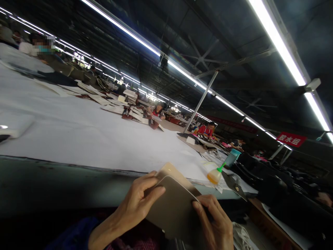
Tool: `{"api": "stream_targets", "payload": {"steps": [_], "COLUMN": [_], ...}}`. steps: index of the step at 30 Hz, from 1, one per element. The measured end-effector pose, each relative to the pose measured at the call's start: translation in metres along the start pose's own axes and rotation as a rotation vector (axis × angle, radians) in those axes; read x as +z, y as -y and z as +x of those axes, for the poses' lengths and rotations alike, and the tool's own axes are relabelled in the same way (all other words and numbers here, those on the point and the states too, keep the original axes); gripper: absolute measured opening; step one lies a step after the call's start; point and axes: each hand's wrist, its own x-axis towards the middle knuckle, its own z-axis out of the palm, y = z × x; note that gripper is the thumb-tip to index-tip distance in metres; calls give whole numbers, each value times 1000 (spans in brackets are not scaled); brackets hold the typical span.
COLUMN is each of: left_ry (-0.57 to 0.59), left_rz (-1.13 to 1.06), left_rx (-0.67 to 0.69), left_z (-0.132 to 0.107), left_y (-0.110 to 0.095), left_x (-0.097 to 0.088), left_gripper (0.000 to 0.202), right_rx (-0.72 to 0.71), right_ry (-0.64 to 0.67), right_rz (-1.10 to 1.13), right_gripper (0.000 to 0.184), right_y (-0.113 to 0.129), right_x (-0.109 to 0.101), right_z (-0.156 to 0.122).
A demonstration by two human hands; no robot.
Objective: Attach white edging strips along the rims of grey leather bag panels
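- Left hand (136, 199): fingers curled over the near-left edge of a tan leather panel (173, 208), grasping it.
- Right hand (214, 224): pinching the panel's right edge.
- Panel: held above the table edge (78, 173); glue bottle (215, 175) near, right.

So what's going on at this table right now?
A person holds a tan panel in both hands at the near edge of a long white table. The left hand grips its upper left edge, and the right hand grips its right edge. A bottle with a green nozzle sits on the table just beyond. Other people work farther along.
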Motion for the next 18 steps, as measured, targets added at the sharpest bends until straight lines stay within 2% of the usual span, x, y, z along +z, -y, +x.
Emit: {"api": "stream_targets", "payload": {"steps": [2,5,9,10,11,13,15,16,18], "left_ry": [22,40,32,29,28,29,39,46,49], "left_rz": [-32,-84,-98,-96,-96,-97,-97,-97,-104], "left_rx": [-16,-26,-14,-6,5,35,66,72,65], "left_z": [-1,-4,-6,-6,-7,-7,-7,-8,-8], "left_y": [-4,-5,-4,-4,-4,-6,-8,-9,-11], "left_x": [0,3,5,5,5,5,4,4,4], "left_gripper": [35,33,31,31,32,34,35,35,33], "right_rx": [49,46,-119,-119,-72,166,407,474,509], "right_ry": [-23,-46,-90,-114,-136,-132,-54,-18,-3], "right_rz": [18,13,-98,-97,-67,59,186,221,245], "right_gripper": [4,4,9,7,2,14,24,26,28], "right_y": [4,5,1,2,5,12,19,22,25], "right_x": [0,-1,-3,-3,-3,-3,-5,-6,-8], "right_z": [-2,-2,1,1,1,1,2,2,4]}}
